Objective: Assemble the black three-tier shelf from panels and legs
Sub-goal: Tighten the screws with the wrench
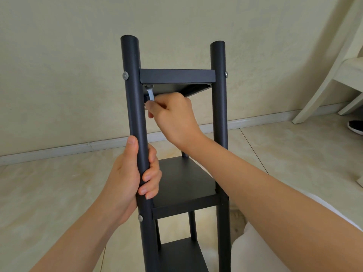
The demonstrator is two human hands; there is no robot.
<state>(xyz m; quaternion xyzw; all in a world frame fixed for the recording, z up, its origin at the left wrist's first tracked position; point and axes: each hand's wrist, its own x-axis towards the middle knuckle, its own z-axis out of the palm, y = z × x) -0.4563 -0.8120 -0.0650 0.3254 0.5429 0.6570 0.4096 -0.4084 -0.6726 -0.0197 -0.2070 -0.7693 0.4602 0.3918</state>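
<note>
The black shelf stands upright in front of me with three panels between round black legs. My left hand [133, 173] grips the near left leg [135, 107] between the top panel [176, 76] and the middle panel [186, 185]. My right hand [172, 116] pinches a small silver wrench [150, 93] just under the top panel, at the inner side of that left leg. The wrench's head sits on a fastener beneath the panel's corner. Silver bolt heads show on the legs at each panel. The bottom panel [182, 256] is partly cut off by the frame edge.
A beige tiled floor [49, 193] and a pale wall with a white skirting board [59, 150] lie behind the shelf. A white chair [334, 75] stands at the right, with a black shoe [355, 127] beside it. My white-clothed knee [255, 248] is at the lower right.
</note>
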